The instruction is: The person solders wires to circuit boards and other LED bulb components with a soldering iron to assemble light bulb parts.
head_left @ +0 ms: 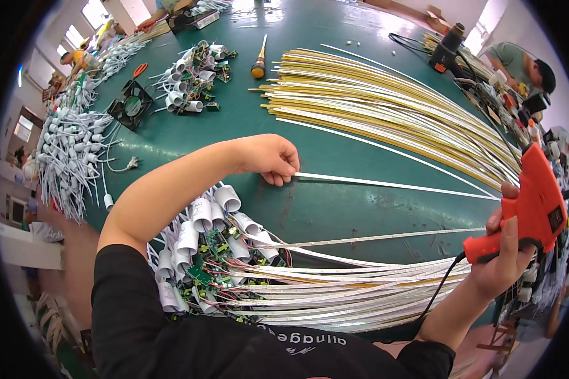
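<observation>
My left hand [272, 159] reaches across the table, its fingers closed in a pinch on the near end of a thin white LED strip [385, 183]. The strip runs right toward my right hand [506, 256]; whether those fingers touch it I cannot tell. Wrapped in my right hand is a red gun-shaped tool [537, 202], raised at the right, with a black cord hanging from its handle. Below my left forearm lies a heap of white lamp caps [202, 215] with green circuit boards [200, 274]. Wired strips [360, 284] stretch rightward from that heap.
Yellow and white strips [373, 101] cover the far right of the green table [335, 148]. Farther left are a screwdriver [259, 60], more caps with boards [182, 82], a black fan [131, 104] and corded white caps [73, 151]. A person [512, 60] sits at far right.
</observation>
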`<state>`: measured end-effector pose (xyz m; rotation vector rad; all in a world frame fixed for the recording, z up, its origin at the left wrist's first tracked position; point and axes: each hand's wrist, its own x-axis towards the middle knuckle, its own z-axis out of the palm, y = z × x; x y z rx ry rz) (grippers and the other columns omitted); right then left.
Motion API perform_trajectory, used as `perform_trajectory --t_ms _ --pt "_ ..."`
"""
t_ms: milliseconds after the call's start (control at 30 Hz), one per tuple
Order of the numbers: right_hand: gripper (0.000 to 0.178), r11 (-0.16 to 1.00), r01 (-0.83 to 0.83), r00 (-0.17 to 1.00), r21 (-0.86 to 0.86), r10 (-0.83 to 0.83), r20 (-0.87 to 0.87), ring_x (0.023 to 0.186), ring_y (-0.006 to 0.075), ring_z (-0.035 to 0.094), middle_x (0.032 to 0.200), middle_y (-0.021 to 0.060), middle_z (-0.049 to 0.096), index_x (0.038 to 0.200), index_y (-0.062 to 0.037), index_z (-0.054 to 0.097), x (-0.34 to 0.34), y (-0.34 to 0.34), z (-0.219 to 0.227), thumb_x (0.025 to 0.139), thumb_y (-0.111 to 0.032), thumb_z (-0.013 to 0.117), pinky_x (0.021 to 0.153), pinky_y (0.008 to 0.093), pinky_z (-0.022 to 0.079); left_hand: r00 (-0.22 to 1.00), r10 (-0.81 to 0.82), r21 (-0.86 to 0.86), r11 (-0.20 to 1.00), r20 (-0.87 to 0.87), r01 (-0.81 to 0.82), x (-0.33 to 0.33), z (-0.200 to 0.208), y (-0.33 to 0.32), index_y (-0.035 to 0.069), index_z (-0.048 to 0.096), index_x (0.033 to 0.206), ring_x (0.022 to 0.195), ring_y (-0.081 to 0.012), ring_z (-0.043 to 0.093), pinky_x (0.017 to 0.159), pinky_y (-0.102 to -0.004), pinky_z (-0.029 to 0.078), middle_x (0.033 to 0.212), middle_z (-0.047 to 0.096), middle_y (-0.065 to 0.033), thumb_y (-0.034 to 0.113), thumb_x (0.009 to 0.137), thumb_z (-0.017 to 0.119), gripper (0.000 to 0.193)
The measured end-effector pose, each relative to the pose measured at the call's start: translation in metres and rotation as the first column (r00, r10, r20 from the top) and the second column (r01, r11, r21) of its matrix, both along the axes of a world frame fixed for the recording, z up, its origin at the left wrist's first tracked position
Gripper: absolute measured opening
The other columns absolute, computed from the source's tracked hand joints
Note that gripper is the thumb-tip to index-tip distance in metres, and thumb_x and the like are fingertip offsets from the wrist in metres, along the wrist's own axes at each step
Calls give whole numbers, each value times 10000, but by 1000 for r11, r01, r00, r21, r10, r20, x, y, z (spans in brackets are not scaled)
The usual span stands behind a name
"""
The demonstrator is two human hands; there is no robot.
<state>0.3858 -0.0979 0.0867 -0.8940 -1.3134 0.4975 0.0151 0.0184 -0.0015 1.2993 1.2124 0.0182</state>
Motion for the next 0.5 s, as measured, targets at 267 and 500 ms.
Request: perform_trajectory --t_ms 267,500 --pt "509 1000 -23 1000 -18 23 8 724 90 509 1172 231 573 1292 92 411 -5 5 -2 864 -128 577 635 193 411 951 -130 56 987 -279 152 17 7 5 37 584 856 674 -108 617 605 -262 505 803 661 -43 154 881 632 129" --pt "485 998 20 1000 -58 -19 20 711 79 507 1161 208 586 1257 101 450 -1 -2 1 866 -152 588 629 192 406 779 -360 102 876 -514 472 26 -3 26 16 605 738 560 -167 608 523 -310 504 664 641 -40 268 822 715 288"
